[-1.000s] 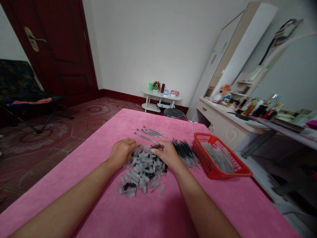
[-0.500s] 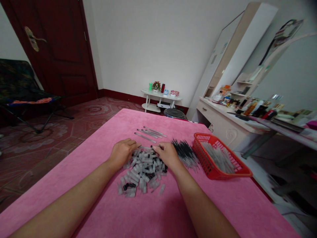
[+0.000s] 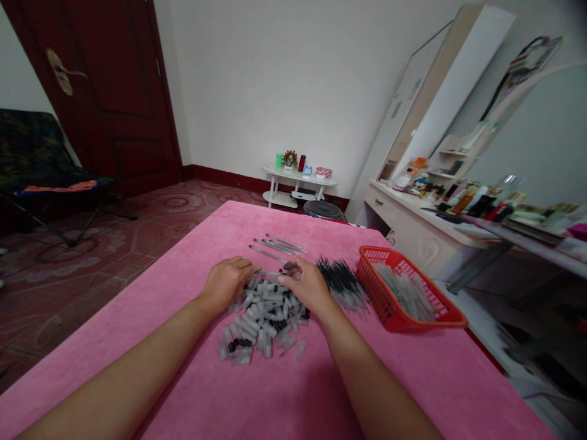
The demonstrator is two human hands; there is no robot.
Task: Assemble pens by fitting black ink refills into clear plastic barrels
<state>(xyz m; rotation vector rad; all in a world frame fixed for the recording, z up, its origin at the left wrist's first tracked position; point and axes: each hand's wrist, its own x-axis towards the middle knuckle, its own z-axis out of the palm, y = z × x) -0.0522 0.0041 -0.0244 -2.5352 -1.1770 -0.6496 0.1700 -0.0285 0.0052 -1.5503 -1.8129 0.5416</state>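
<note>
Between my hands lies a clear pen barrel (image 3: pixel 268 272) with a dark right end. My left hand (image 3: pixel 228 282) is closed on its left end. My right hand (image 3: pixel 308 282) has its thumb and curled fingers around the dark end, loosely, with part of the palm showing. Under and in front of both hands spreads a heap of clear pen caps (image 3: pixel 263 318) with small black pieces (image 3: pixel 239 344) among them. Just beyond lie several assembled-looking clear pens (image 3: pixel 279 245). Right of my right hand is a pile of dark-tipped pen refills (image 3: pixel 342 284).
A red plastic basket (image 3: pixel 389 315) with clear tubes in it stands on the right of the pink-covered table (image 3: pixel 192 379). Farther off are a white side table (image 3: pixel 298 175), a dressing table (image 3: pixel 413 214), a folding chair (image 3: pixel 50 159) and a dark red door (image 3: pixel 105 91).
My right hand has shifted slightly and its thumb and fingers have loosened at the barrel's dark end. My left hand and the barrel have stayed in place.
</note>
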